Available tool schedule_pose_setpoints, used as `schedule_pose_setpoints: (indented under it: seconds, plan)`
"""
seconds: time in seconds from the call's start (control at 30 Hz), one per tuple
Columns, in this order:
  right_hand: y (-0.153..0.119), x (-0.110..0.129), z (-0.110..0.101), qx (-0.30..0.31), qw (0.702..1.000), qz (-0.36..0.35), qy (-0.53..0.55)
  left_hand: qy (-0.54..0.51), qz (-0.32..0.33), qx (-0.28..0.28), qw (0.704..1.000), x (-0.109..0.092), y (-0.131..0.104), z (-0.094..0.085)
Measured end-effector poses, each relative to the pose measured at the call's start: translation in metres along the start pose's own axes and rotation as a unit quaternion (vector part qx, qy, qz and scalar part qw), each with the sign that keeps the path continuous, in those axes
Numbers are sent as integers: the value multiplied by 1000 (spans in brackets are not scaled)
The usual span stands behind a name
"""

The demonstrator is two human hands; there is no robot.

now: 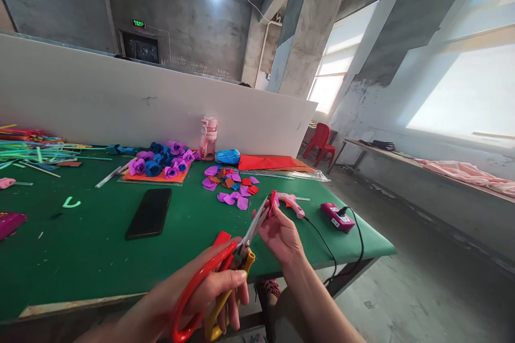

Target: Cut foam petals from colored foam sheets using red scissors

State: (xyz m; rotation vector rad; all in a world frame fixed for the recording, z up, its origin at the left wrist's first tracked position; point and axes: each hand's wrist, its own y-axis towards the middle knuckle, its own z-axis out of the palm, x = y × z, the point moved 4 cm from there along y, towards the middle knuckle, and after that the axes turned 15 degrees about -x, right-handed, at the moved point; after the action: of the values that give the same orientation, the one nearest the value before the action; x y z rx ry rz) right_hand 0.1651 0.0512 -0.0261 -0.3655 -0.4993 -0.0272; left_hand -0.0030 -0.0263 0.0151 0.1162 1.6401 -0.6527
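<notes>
My left hand (217, 276) is closed round the handles of large scissors (253, 229), one handle red and the other yellow. The blades point up and away, towards my right hand (281, 233). Between its fingertips that hand pinches a small red and purple petal-shaped piece (273, 202), with the blade tips right beside it; I cannot tell whether they touch it. Red strips (222, 238) show next to my left hand, partly hidden. Just beyond my right hand lies a pink glue gun (293, 204). Loose purple, red and brown petals (229, 199) are scattered farther back.
On the green table (100, 257) lie a black phone (148, 213), purple and blue flowers (163, 159), colourful sticks (36, 150) and red sheets (267, 163). A pink bottle (208, 136) stands by the white partition (120, 96). The glue gun's cord and a purple power strip (337, 217) are at right.
</notes>
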Motion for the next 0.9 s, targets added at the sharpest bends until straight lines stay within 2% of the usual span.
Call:
schedule_pose_setpoints:
  seconds: [0.23,0.43,0.6,0.8,0.9]
  plan:
    - [-3,-5,4,40,998,-13,-42,-35,16,-3,999,10,7,0]
    - [-8,-17,11,61,997,-14,-50,-125,17,39,991,22,26,6]
    - [-9,-19,12,74,996,-16,-49,-185,14,68,980,21,26,12]
    - [-6,-16,9,76,996,-6,-48,-153,-1,13,988,22,24,18]
    - [-4,-9,5,53,998,5,-34,-139,34,-10,990,15,20,16]
